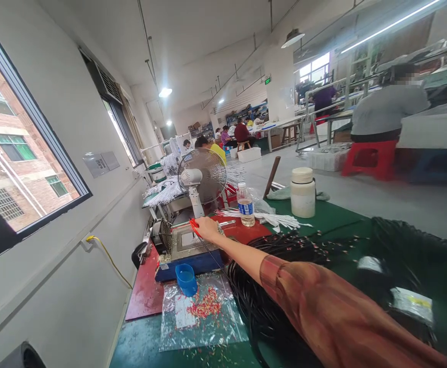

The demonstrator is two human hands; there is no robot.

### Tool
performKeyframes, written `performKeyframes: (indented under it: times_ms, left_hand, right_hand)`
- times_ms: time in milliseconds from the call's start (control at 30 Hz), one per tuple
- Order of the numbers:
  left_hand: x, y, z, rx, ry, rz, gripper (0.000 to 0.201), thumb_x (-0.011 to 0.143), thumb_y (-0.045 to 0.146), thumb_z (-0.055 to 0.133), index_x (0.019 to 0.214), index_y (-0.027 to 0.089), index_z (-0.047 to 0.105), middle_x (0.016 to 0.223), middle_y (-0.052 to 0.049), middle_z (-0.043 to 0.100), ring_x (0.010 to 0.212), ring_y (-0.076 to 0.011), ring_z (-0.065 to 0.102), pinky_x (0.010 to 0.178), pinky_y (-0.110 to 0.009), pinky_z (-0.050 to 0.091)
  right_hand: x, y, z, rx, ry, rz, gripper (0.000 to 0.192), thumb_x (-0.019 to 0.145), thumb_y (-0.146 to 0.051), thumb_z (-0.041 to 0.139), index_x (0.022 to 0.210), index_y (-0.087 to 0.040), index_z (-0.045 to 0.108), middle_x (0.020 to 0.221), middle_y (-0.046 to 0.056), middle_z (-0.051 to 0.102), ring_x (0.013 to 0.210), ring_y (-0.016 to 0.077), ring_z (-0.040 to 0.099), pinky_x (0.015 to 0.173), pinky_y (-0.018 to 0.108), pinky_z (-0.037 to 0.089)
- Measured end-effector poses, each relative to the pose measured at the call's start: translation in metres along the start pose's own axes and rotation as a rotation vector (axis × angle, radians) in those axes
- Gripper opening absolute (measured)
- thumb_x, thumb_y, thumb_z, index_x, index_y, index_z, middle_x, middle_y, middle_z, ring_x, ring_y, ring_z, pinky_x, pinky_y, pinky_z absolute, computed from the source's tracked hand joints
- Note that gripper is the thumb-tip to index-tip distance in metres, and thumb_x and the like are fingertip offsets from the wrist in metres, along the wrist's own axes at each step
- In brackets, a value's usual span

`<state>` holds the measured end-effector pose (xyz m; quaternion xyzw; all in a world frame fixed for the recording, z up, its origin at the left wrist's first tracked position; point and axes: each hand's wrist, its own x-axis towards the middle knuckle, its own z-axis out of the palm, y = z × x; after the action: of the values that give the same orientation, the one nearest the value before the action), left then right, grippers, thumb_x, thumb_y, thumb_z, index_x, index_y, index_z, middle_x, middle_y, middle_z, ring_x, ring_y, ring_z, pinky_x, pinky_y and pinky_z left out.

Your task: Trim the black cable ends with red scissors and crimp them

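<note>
Blue cup (187,279) — beside red bits (207,308).

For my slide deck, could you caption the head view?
Right hand holds a red-tipped black wire over a benchtop machine.

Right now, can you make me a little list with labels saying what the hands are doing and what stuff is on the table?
Place: workshop bench with green mat, beside a window
Right hand: stretched out over a small machine, pinching a red-tipped black wire
Left hand: not in view
Near the hand: desk fan, water bottle, white jar
In front: blue cup, plastic sheet with red bits
Right side: pile of black wires
Background: other people seated at tables
</note>
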<state>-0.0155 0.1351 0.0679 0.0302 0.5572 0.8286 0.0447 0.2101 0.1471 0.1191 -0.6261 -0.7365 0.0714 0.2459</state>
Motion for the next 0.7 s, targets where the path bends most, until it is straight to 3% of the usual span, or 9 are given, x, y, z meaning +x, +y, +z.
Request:
performKeyframes:
  times_ms: [100, 200, 467, 600, 700]
  left_hand:
    - [0.002, 0.002, -0.009, 0.033, -0.117, 0.033, 0.069, 0.075, 0.035, 0.002, 0.084, 0.013, 0.067, 0.064, 0.003, 0.064, 0.081, -0.0147, 0.065, 0.060, -0.034, 0.051]
    - [-0.003, -0.001, -0.009, 0.061, -0.170, 0.073, 0.058, 0.078, 0.043, 0.013, 0.088, 0.019, 0.065, 0.071, 0.004, 0.065, 0.083, -0.0130, 0.065, 0.054, -0.023, 0.053]
    - [-0.018, -0.016, 0.005, 0.120, -0.187, 0.128, 0.080, 0.074, 0.038, -0.011, 0.088, 0.013, 0.063, 0.086, 0.000, 0.063, 0.095, -0.0152, 0.059, 0.063, -0.025, 0.050]
    - [-0.004, -0.013, -0.008, 0.138, -0.171, 0.094, 0.054, 0.078, 0.042, 0.015, 0.088, 0.022, 0.064, 0.085, 0.005, 0.063, 0.094, -0.0192, 0.059, 0.055, -0.028, 0.050]
    - [0.008, -0.009, -0.020, 0.150, -0.156, 0.065, 0.058, 0.078, 0.039, 0.011, 0.086, 0.021, 0.065, 0.086, 0.004, 0.062, 0.097, -0.0194, 0.058, 0.056, -0.027, 0.049]
  right_hand:
    - [0.000, -0.002, 0.008, -0.011, -0.013, 0.003, 0.034, 0.079, -0.050, 0.046, 0.089, -0.024, 0.067, 0.089, 0.007, 0.068, 0.085, 0.0217, 0.062, 0.063, 0.025, 0.040]
    - [0.001, -0.004, 0.012, -0.023, -0.021, -0.002, 0.034, 0.079, -0.049, 0.047, 0.090, -0.024, 0.067, 0.090, 0.008, 0.068, 0.087, 0.0219, 0.062, 0.065, 0.025, 0.041]
    - [-0.001, -0.006, 0.017, -0.035, -0.031, -0.022, 0.035, 0.080, -0.048, 0.045, 0.090, -0.024, 0.067, 0.091, 0.009, 0.069, 0.088, 0.0218, 0.062, 0.067, 0.026, 0.042]
    - [-0.001, -0.006, 0.017, -0.039, -0.032, -0.032, 0.034, 0.080, -0.049, 0.045, 0.091, -0.024, 0.067, 0.090, 0.008, 0.068, 0.088, 0.0219, 0.062, 0.067, 0.025, 0.041]
    - [-0.001, -0.006, 0.017, -0.041, -0.037, -0.035, 0.034, 0.080, -0.048, 0.046, 0.090, -0.023, 0.067, 0.090, 0.008, 0.068, 0.088, 0.0221, 0.062, 0.065, 0.025, 0.041]
